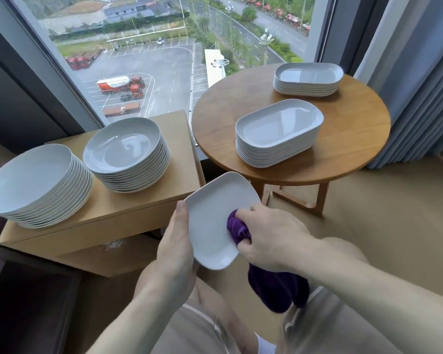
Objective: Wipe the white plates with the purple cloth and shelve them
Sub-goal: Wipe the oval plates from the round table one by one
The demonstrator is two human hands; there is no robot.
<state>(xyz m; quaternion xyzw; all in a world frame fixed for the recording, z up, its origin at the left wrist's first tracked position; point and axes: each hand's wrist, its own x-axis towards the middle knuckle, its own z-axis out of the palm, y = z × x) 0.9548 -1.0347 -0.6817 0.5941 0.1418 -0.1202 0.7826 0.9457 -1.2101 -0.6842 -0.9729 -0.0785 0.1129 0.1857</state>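
I hold one white plate (212, 215) tilted in the air in front of my lap. My left hand (175, 247) grips its left edge, thumb on the rim. My right hand (269, 238) grips the bunched purple cloth (237, 228) and presses it onto the plate's right side; the rest of the cloth hangs below my wrist. Two stacks of round white plates (36, 185) (125, 154) stand on the low wooden cabinet (128, 218). Two stacks of oblong white plates (278, 132) (308, 79) stand on the round wooden table (348, 149).
A tall window (149, 60) runs behind the cabinet and the table. Grey curtains (420, 93) hang at the right. A dark piece of furniture (23, 302) sits at the lower left. Beige floor (394, 226) lies to the right of my knees.
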